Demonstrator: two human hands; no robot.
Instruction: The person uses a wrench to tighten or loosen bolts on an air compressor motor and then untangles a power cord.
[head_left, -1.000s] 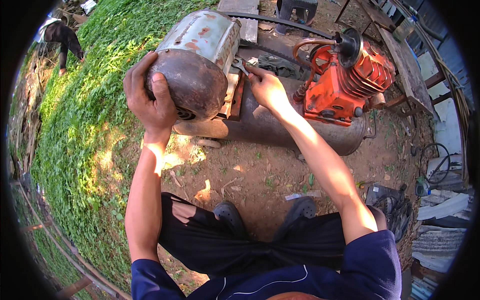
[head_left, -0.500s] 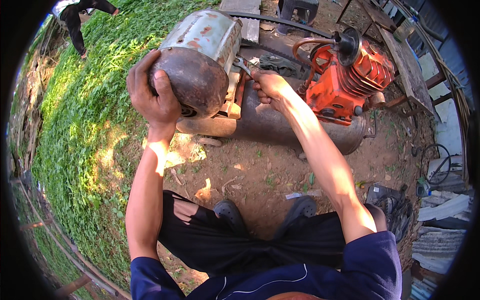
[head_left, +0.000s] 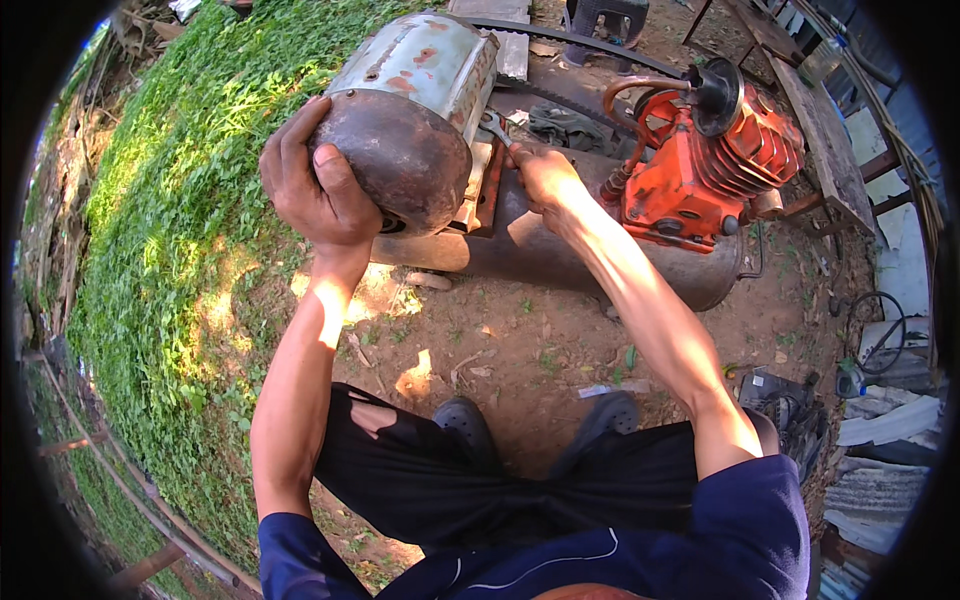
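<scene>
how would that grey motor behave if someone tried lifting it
The motor probably feels heavy for its size, since its bulky casing looks metal. The rounded end cover under the left hand may be slippery to hold. Its barrel shape might roll if unsupported.

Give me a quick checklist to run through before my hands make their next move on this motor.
1. Wrench held: ok, the right hand is closed around its handle.
2. Wrench seated on a fastener: cannot tell, its head is beside the motor but any fastener is too small to make out.
3. Motor steadied: ok, the left hand is spread over its dark end cover.
4. Hand protection: not ok, both hands are bare.
5. Belt tension: cannot tell, it spans between motor and red pump, but tightness doesn't show.
6. Feet clear of the tank: ok, both shoes are apart from it.
</scene>
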